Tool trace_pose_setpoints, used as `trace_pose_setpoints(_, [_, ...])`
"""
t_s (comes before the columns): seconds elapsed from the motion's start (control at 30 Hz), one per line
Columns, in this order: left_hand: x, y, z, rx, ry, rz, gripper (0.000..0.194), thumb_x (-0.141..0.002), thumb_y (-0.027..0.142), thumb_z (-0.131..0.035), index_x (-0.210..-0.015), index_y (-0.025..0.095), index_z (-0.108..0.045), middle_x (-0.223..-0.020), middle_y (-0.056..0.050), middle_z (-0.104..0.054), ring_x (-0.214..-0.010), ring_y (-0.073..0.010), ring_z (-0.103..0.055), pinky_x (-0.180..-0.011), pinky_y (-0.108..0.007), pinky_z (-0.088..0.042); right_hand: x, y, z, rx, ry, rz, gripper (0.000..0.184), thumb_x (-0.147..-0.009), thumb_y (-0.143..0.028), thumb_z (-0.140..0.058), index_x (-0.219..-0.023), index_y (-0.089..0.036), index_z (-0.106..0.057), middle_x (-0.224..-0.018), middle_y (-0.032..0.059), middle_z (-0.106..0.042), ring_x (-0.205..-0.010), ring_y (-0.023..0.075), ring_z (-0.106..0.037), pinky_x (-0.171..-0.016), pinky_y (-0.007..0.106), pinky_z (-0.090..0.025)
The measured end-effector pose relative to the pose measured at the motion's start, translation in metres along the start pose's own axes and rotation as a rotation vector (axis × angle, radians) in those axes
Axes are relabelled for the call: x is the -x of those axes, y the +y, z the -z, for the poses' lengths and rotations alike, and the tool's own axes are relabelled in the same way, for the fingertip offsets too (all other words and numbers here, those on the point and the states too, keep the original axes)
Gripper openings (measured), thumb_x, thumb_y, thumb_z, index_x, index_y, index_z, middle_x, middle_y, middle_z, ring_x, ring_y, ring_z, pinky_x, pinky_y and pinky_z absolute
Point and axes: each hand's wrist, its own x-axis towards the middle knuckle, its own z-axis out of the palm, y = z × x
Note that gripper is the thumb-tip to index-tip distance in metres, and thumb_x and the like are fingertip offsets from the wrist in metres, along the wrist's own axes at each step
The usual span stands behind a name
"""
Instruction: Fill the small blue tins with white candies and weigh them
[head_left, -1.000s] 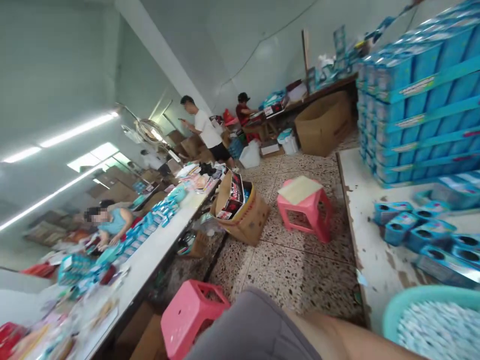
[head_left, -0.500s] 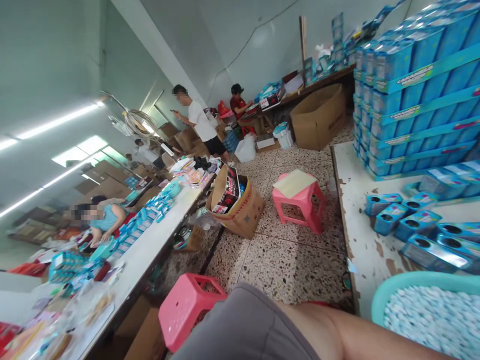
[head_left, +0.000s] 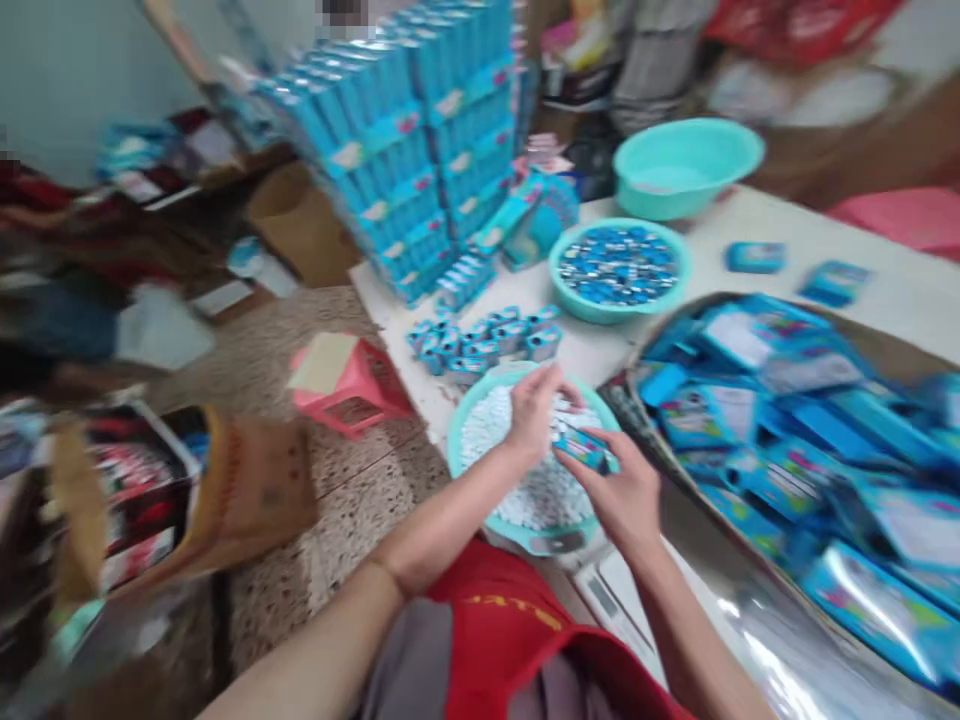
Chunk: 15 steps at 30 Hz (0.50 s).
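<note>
Head view: right hand (head_left: 626,485) grips a small blue box (head_left: 583,450), fingers closed round it, above the basin of white pieces (head_left: 536,500) at the tabletop's (head_left: 592,350) near-left edge. Left hand (head_left: 538,405) over the same basin, fingers curled; can't tell what they hold.

Between the candy basin (head_left: 457,440) and the big box of blue packs (head_left: 780,440), the gap is narrow, the box's wall rising close along the right. Beyond the basin, a crowd of small open tins (head_left: 480,345) blocks the far-left way, with the tall stack of tins (head_left: 405,150) behind it. Straight ahead, a bare strip of tabletop (head_left: 600,350) leads to the basin of blue pieces (head_left: 619,268). Open air lies left of the table, above the pink stool (head_left: 349,385).
</note>
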Motion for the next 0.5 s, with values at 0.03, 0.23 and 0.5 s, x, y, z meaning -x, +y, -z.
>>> trace_pose_setpoints(0.03, [-0.0034,-0.0001,0.0021,0.016,-0.038,0.004,0.044,-0.069,0.055,-0.068,-0.057,0.015,-0.055,-0.051,0.000,-0.055,-0.048,-0.0098,-0.054,-0.051,-0.023,-0.045,-0.0021,0.0009,-0.0013,-0.013,0.004,0.004,0.040,-0.070,-0.055,-0.068,-0.092,-0.021,-0.067,-0.089,0.0065,-0.071,-0.083,0.0252,-0.066,-0.077,0.040,-0.051])
trace_pose_setpoints(0.23, [-0.0058,0.0023,0.0105,-0.018,-0.092,-0.058,0.040,-0.073,0.053,-0.065,-0.060,0.016,-0.055,-0.057,0.001,-0.055,-0.052,-0.0106,-0.057,-0.052,-0.023,-0.045,-0.0020,-0.0025,-0.0022,-0.067,0.032,-0.003,0.033,-0.070,-0.042,-0.073,-0.094,-0.021,-0.066,-0.092,0.0057,-0.070,-0.088,0.0246,-0.065,-0.081,0.038,-0.050])
trace_pose_setpoints(0.5, [-0.0038,-0.0027,0.0063,-0.066,-0.086,-0.054,0.044,-0.077,0.056,-0.059,-0.059,0.016,-0.053,-0.050,0.003,-0.048,-0.043,-0.0061,-0.044,-0.042,-0.019,-0.030,-0.0015,-0.0057,0.0023,-0.080,0.015,-0.039,0.031,-0.069,-0.042,-0.073,-0.091,-0.022,-0.066,-0.090,0.0056,-0.070,-0.087,0.0255,-0.065,-0.079,0.039,-0.050])
